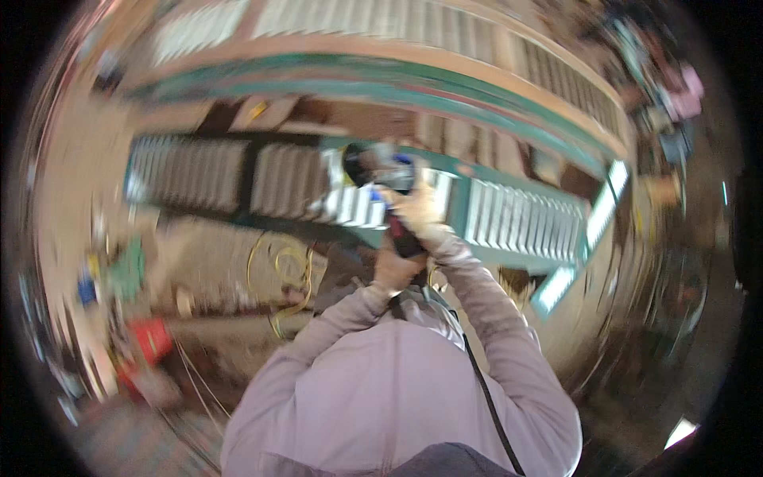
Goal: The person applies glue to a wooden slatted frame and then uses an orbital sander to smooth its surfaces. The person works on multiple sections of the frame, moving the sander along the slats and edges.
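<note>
Both my hands are wrapped round what looks like an angle grinder [393,176], a dark power tool with blue and grey parts near its head. My left hand [392,272] grips its dark rear body close to me. Farther forward, my right hand [419,205] holds it just behind the head. Beneath the tool lies a long louvered shutter [524,225] with a green frame and pale slats. The tool's head is over the middle slats; whether it touches them I cannot tell. Motion smears the whole picture.
Beyond it stands a larger wooden louvered panel [373,67] with green edges. A yellow cord [308,278] coils on the ground to the left, near a red object [151,340] and green cloth [127,270]. A black cable [482,380] runs down my right side. Blurred clutter fills the far right.
</note>
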### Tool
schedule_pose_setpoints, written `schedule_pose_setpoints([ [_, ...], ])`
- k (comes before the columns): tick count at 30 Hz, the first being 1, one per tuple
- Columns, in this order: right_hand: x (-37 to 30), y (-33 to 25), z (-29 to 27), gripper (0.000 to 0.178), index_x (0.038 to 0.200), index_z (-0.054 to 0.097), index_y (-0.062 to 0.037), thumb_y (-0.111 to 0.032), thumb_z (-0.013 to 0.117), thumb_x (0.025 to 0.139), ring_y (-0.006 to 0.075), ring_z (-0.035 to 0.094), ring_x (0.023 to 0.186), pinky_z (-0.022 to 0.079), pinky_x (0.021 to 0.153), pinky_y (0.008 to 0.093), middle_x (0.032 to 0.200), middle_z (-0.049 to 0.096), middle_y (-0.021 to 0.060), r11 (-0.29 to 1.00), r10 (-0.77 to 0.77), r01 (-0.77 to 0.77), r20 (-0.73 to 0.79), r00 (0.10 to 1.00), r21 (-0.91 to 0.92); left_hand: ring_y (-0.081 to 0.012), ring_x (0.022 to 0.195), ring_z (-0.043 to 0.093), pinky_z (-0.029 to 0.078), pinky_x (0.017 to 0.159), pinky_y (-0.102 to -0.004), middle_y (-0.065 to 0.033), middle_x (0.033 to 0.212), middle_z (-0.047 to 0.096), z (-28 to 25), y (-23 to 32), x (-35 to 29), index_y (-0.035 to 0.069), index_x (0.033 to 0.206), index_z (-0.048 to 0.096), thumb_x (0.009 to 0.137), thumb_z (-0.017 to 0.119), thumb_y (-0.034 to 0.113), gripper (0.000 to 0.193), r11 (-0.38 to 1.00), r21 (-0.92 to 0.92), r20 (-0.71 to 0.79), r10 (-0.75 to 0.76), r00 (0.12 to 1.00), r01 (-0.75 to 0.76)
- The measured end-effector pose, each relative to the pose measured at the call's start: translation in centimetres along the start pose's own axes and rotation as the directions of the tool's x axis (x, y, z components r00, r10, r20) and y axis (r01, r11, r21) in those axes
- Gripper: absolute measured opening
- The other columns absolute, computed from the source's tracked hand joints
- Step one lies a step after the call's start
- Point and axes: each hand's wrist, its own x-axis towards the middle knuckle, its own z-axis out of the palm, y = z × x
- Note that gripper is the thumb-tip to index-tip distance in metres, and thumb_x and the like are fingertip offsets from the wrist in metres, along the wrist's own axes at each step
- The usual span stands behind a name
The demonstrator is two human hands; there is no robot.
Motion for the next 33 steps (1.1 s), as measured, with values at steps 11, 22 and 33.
schedule_pose_setpoints([
  [11,10.5,-1.6,14.5,0.091,0.140,0.055,-0.0049,-0.043,0.094,0.067,0.0291,0.069,0.113,0.052,0.099,0.0397,0.126,0.070,0.0181,0.928,0.061,-0.004,0.141,0.988,-0.372,-0.0167,0.102,0.067,0.055,0.090,-0.0342,-0.0074,0.112,0.071,-14.7,3.5,8.4,0.003,0.143,0.046,0.069,0.097,0.032,0.094,0.972,-0.198,0.137,-0.104,0.985,0.130],
  [22,19.0,-4.5,23.3,0.077,0.146,0.050,-0.0062,-0.038,0.080,0.083,0.0416,0.068,0.113,0.054,0.094,0.0471,0.126,0.069,0.0245,0.779,-0.113,0.303,0.353,0.929,-0.548,-0.0137,0.093,0.067,0.059,0.080,-0.0336,-0.0040,0.112,0.070,-24.5,6.2,20.6,0.003,0.121,0.067,0.093,0.075,0.050,0.056,0.585,-0.807,-0.080,-0.242,0.967,0.080],
  [33,20.8,-4.0,26.1,0.061,0.144,0.051,-0.0079,-0.033,0.071,0.092,0.0396,0.069,0.110,0.054,0.093,0.0472,0.122,0.070,0.0230,0.645,-0.095,0.364,0.401,0.911,-0.672,-0.0128,0.079,0.065,0.054,0.068,-0.0325,-0.0071,0.092,0.069,-27.2,6.3,23.1,-0.005,0.109,0.071,0.082,0.077,0.065,0.075,0.793,-0.538,-0.229,-0.464,0.856,0.286],
])
